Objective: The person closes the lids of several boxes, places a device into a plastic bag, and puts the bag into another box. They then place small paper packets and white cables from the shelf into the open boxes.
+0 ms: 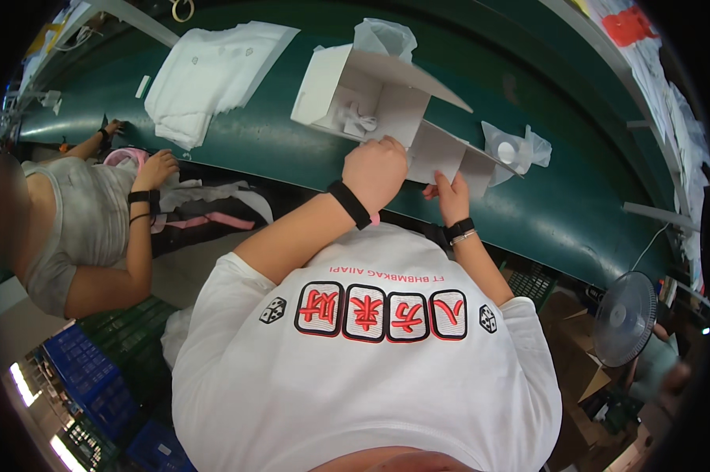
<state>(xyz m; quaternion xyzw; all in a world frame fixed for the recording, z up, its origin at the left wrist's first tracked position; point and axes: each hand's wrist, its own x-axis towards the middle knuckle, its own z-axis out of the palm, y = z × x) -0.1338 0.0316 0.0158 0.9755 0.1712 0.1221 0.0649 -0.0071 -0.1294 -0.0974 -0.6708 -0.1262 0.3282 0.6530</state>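
Two white cardboard boxes stand on the green bench in front of me. The left white box [323, 90] has its lid raised, and a bundled white cable [358, 119] lies inside it. My left hand [375, 171] is closed, fingers curled, at this box's near right edge; what its fingers grip is hidden. Against its right side sits the second white box [438, 153], with panels and a flap standing up. My right hand [451, 197] pinches the near panel of that second box between thumb and fingers.
Clear plastic bags [386, 38] lie behind the left box, and another clear bag with a round white item [508, 151] lies right. A stack of white bags [205, 82] rests to the left. A co-worker's hand [160, 167] is farther left. A fan [624, 318] stands at right.
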